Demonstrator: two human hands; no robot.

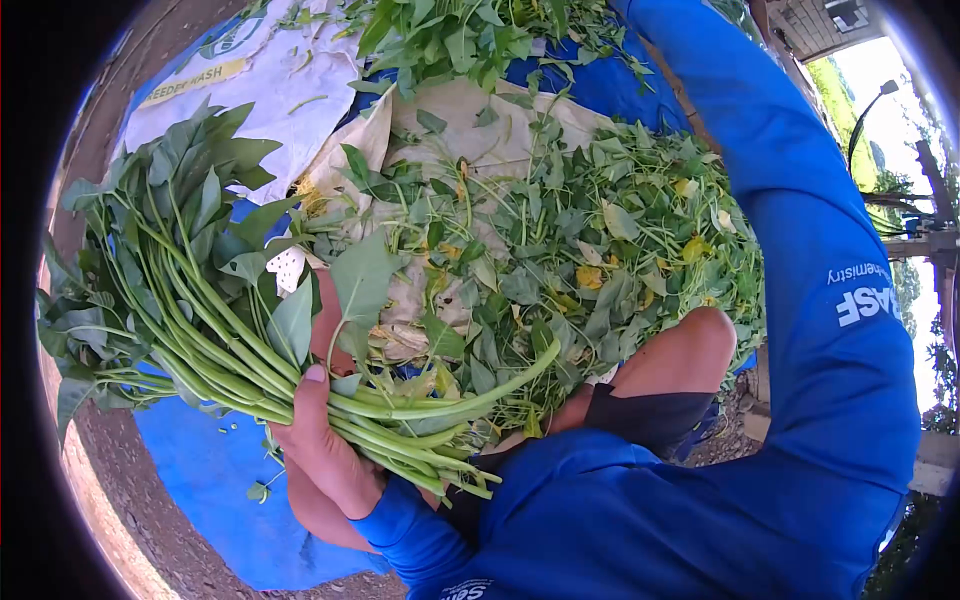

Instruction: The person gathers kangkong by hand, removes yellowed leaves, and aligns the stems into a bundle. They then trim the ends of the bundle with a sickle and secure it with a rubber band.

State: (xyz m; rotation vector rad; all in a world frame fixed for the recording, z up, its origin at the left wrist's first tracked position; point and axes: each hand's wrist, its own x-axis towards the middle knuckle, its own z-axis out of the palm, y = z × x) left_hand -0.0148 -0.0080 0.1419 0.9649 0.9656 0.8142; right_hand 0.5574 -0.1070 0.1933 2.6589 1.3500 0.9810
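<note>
Bunch obstructs; above heap, probably room

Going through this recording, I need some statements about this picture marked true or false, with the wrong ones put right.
1. The left hand grips a bunch of leafy stems. True.
2. The right hand is in the picture. False: the right sleeve shows, but the hand is out of view.
3. Yellow leaves lie among the loose greens. True.
4. The sheet at the lower left is red. False: it is a blue sheet.
</note>
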